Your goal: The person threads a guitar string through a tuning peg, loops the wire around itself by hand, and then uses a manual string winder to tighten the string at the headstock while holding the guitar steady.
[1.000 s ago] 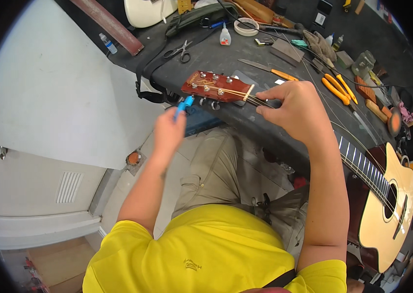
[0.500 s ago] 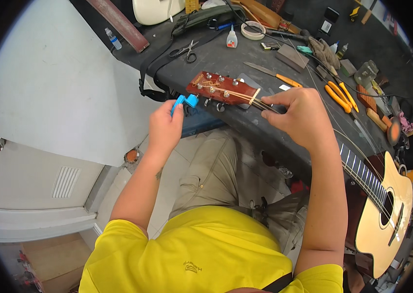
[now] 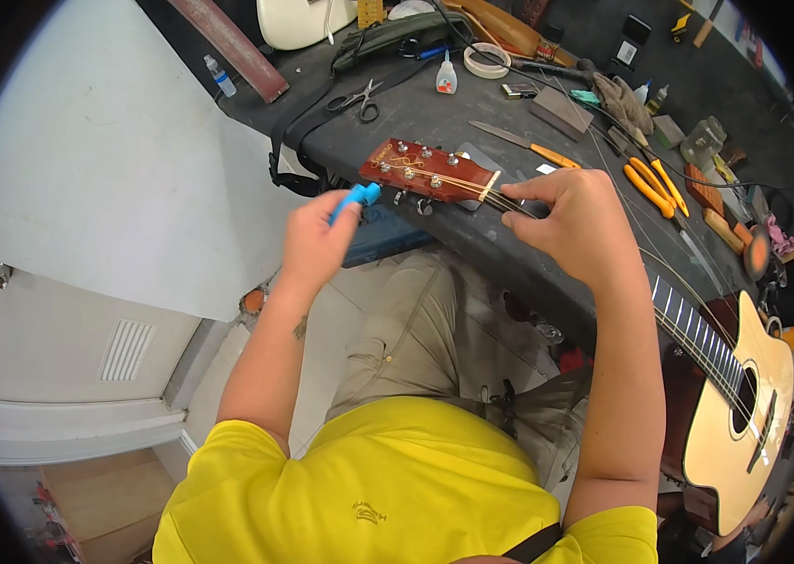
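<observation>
An acoustic guitar [image 3: 721, 451] with a pale top lies along the bench's right side, its red-brown headstock [image 3: 397, 169] pointing left. My left hand [image 3: 317, 235] is closed round a blue string winder [image 3: 366, 195], whose head sits at a tuning peg on the headstock's near edge. Just past the nut, my right hand [image 3: 571, 221] pinches the guitar strings over the neck, thumb and forefinger close together. Part of the neck is hidden beneath that hand and forearm.
On the dark workbench [image 3: 397, 108] are scissors [image 3: 357, 100], a glue bottle [image 3: 446, 75], a tape roll [image 3: 486, 60], an orange-handled knife [image 3: 524, 143] and orange-handled pliers [image 3: 651, 186]. A loose strap [image 3: 294, 132] hangs over the left edge.
My left hand has turned the blue string winder slightly at the tuning peg; its handle now points differently. My right hand stays at the strings.
</observation>
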Available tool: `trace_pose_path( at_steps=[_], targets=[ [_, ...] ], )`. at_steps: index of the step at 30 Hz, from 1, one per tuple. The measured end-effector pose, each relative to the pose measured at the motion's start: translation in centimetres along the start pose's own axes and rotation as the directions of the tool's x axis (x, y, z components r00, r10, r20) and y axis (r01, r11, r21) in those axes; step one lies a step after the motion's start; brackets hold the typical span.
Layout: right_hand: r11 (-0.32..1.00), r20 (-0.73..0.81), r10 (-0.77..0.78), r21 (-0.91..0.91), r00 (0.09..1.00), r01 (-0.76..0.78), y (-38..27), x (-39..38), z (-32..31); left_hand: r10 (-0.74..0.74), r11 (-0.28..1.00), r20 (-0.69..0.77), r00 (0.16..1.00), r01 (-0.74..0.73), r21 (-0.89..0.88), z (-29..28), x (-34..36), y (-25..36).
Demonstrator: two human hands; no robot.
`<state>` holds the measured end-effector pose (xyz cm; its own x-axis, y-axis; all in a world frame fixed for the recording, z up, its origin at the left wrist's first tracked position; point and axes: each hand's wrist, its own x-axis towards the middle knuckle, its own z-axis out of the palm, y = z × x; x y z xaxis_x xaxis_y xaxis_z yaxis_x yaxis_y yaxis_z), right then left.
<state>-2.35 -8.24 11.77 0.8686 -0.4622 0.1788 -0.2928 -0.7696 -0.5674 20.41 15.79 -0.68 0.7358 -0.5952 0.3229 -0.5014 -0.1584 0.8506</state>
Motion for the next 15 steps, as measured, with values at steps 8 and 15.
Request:
trace_pose_path(
  at_steps=[8,15],
  targets=[
    [0.998,-0.038,-0.038,-0.043,0.999,0.036,-0.1,-0.2,0.3,-0.099,0.989,0.115,0.988,0.111,-0.101,0.4,-1.5,-1.2],
    [0.997,-0.064,-0.050,-0.067,0.997,0.046,-0.2,-0.5,0.5,-0.241,0.907,0.163,0.957,0.162,0.389,1.4,-0.8,-1.1]
  ],
)
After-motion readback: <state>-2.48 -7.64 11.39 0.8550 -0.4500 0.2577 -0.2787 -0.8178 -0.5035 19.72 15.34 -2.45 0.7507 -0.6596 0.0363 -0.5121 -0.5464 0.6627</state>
